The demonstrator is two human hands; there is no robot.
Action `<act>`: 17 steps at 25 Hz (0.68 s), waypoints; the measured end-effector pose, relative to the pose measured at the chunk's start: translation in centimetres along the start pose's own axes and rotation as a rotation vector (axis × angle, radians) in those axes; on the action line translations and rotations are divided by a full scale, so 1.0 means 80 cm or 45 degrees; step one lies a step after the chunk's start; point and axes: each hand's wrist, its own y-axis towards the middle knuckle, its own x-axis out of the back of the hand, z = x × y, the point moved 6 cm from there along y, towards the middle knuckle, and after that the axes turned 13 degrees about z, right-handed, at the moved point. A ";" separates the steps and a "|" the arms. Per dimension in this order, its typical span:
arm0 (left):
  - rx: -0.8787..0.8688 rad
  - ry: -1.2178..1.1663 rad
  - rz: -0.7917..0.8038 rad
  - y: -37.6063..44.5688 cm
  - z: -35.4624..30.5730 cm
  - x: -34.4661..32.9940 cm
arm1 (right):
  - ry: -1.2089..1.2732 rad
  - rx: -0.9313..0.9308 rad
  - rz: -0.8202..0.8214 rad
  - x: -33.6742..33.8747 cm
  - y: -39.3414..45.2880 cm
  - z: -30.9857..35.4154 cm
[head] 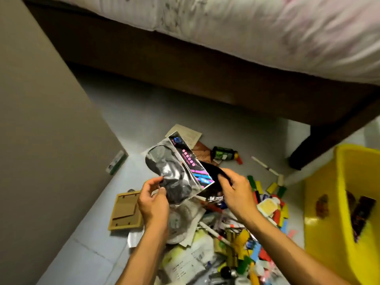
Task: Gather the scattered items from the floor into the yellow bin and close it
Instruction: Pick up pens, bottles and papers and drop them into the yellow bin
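head view: my left hand [153, 199] pinches a clear packet [174, 171] of dark fabric, my right hand [236, 192] grips its black end, above scattered items [232, 229] on the floor [86, 243]; the yellow bin [337, 202] stands open at right, beside the bed [226, 79].
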 end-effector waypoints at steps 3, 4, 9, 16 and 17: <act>-0.069 -0.045 0.247 -0.054 -0.026 -0.082 | 0.438 -0.107 -0.289 0.101 -0.067 0.002; -0.085 -0.065 0.335 -0.074 -0.034 -0.111 | 0.493 -0.099 -0.398 0.138 -0.092 0.004; -0.056 -0.156 0.713 -0.204 -0.057 -0.278 | 0.600 -0.040 -0.809 0.323 -0.243 0.001; 0.020 -0.030 0.967 -0.305 -0.061 -0.406 | 0.525 -0.170 -1.090 0.461 -0.349 -0.041; -0.016 0.055 1.052 -0.313 -0.060 -0.424 | 0.487 -0.268 -1.048 0.461 -0.351 -0.056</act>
